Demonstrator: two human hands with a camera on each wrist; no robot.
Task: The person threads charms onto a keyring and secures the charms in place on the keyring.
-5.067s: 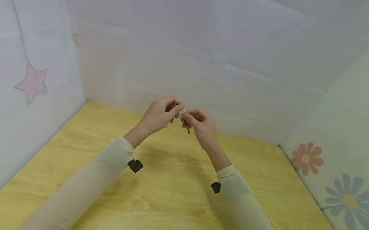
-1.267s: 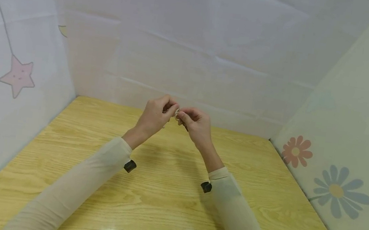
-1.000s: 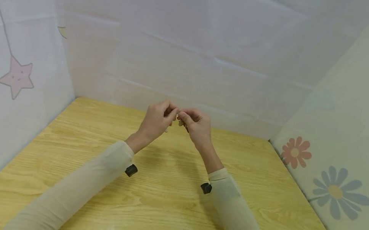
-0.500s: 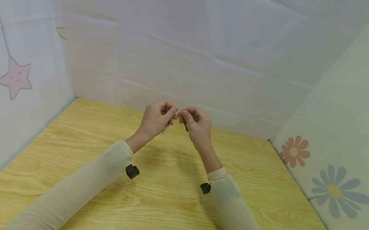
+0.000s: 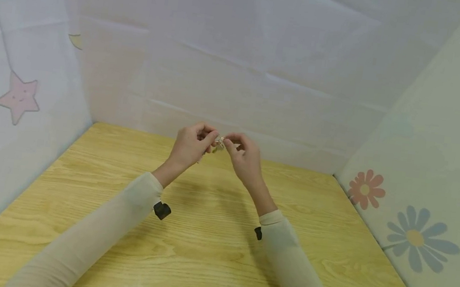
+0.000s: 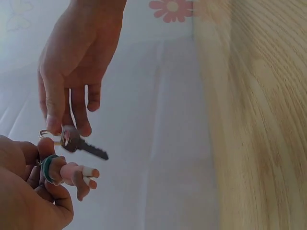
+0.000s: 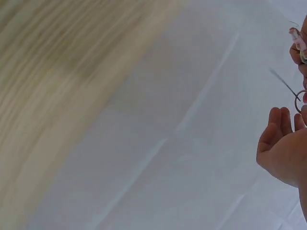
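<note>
- Two hands meet above the tabletop [image 5: 210, 237], toward 12 o'clock near the back wall, all held in the air.
- Left hand [image 5: 190, 147]: fingers curled round a small pink figure charm [image 6: 72, 173] with a teal band; grip closed on it.
- Right hand [image 5: 244, 157]: thumb and forefinger pinch the head of a key [image 6: 76, 142] where it meets the key ring [image 6: 49, 135]; narrow pinch grip, other fingers loosely extended.
- Key blade sticks out at 3 o'clock in the left wrist view, free of both hands.
- Right wrist view shows only the palm edge and a bit of ring at the frame's right edge; no grip detail there.
- Doing it well, as I judge: keep the charm hand steady, let the pinching fingers do the fine work at the ring, pinch close to the ring so the key doesn't twist.
- Room: bare wood at 6 o'clock below the hands; white back wall [image 5: 239, 68] close at 12, star wall at 9, flower wall [image 5: 427, 187] at 3; most room is toward the body.
</note>
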